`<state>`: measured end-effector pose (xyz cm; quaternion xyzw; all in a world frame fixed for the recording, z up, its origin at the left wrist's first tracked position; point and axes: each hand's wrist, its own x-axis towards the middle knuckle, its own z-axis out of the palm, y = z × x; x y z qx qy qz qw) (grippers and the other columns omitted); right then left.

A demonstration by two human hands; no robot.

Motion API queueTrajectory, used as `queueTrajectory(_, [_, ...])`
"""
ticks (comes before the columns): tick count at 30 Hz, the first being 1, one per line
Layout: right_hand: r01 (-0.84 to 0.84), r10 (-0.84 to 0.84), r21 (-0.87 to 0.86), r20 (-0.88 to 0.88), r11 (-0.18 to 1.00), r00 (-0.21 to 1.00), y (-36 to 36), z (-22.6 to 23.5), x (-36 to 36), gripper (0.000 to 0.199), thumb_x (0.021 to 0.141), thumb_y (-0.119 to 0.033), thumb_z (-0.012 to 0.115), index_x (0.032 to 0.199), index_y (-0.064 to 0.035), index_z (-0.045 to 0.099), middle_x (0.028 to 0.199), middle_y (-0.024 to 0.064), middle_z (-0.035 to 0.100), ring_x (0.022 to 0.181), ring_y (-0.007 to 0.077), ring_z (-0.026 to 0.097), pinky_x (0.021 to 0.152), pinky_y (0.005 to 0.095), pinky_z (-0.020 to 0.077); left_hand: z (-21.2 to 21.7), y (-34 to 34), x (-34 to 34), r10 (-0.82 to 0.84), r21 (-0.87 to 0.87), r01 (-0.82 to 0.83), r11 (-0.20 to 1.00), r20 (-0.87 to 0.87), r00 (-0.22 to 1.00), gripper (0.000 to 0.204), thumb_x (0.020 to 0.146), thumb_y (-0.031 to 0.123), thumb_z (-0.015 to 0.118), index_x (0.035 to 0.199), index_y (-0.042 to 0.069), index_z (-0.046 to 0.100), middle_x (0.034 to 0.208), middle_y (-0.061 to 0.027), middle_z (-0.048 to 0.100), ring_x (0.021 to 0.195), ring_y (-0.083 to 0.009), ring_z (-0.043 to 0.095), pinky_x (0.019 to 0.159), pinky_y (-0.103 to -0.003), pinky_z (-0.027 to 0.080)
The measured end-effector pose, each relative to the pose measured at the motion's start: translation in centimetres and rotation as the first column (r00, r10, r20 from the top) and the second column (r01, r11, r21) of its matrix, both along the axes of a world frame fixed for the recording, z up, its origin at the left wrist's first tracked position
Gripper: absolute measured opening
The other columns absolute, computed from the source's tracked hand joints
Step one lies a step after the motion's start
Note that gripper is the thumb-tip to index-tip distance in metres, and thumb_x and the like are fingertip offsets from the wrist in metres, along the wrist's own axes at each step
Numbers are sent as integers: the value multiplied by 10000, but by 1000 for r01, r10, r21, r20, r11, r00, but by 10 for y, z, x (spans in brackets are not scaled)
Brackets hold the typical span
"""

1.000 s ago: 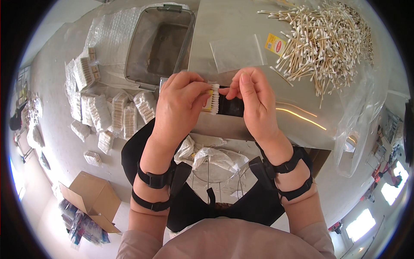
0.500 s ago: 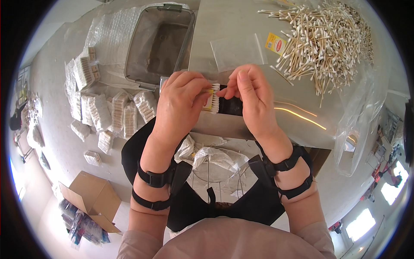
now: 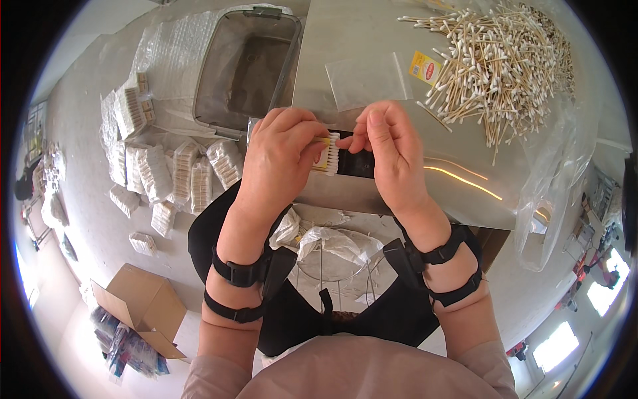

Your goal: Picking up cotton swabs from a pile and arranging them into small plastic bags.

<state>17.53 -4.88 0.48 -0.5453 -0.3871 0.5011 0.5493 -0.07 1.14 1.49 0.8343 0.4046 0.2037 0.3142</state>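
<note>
My left hand point(image 3: 276, 156) is closed around a flat row of cotton swabs point(image 3: 334, 154) at the near edge of the metal table. Their white tips point right, and part of a yellow card point(image 3: 323, 158) shows against them. My right hand point(image 3: 401, 153) has its fingers curled, with fingertips right by the swab tips. Whether it pinches anything is hidden. A black surface point(image 3: 360, 165) lies under the gap between the hands. Beyond them are a flat clear bag point(image 3: 369, 81) and a loose yellow card point(image 3: 424, 68).
A large heap of loose swabs point(image 3: 498, 76) covers the far right of the table point(image 3: 458, 146); clear plastic sheeting point(image 3: 561, 153) hangs by its right edge. To the left stand a grey bin point(image 3: 206, 100), several bagged swab packs point(image 3: 154, 174) and an open cardboard box point(image 3: 153, 299).
The row of swabs has shifted very slightly to the right. Both hands otherwise keep almost the same pose and place.
</note>
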Motion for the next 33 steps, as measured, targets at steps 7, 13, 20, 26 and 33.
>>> queueTrajectory(7, [57, -57, -5, 31, 998, 998, -1, 0, -2, 240, 1100, -222, 480, 973, -24, 522, 774, 19, 548, 685, 93, 588, 655, 254, 526, 0, -3, 2, 44, 17, -44, 999, 7, 999, 153, 782, 32, 749, 930, 23, 713, 1005, -88, 673, 960, -311, 629, 848, -408, 509])
queueTrajectory(13, [9, 2, -39, 263, 999, 965, -10, 1, 6, 189, 1014, -183, 628, 1051, -9, 562, 935, 98, 612, 835, 193, 636, 781, 341, 552, 0, -2, -3, -2, 24, 3, 1000, -13, 1000, 198, 798, 37, 752, 993, 33, 721, 1036, -101, 669, 985, -313, 631, 876, -402, 509])
queueTrajectory(20, [-276, 95, 33, 894, 961, 438, -41, 2, -11, 726, 799, -259, 780, 1366, 105, 513, 1457, 255, 480, 1402, 410, 413, 1170, 559, 319, -11, -7, -5, 389, -358, -266, 895, 337, 857, 205, 1038, 154, 575, 1123, 17, 701, 1176, -109, 690, 1124, -243, 630, 1011, -371, 464])
queueTrajectory(26, [-294, 213, -137, 946, 946, 246, -46, -2, -23, 854, 832, -432, 732, 1425, 125, 472, 1561, 288, 371, 1500, 413, 285, 1220, 586, 195, -31, -14, -7, 462, -597, -12, 802, 608, 645, 569, 1134, 377, 284, 1449, -70, 441, 1493, -173, 492, 1425, -260, 423, 1207, -382, 287])
queueTrajectory(33, [-300, 204, -127, 949, 945, 242, -43, -3, -26, 878, 840, -471, 723, 1413, 145, 471, 1543, 296, 386, 1497, 415, 287, 1214, 609, 186, -33, -15, -7, 255, -450, 128, 884, 693, 675, 703, 1106, 498, 256, 1546, -50, 264, 1611, -216, 316, 1521, -326, 269, 1253, -426, 173])
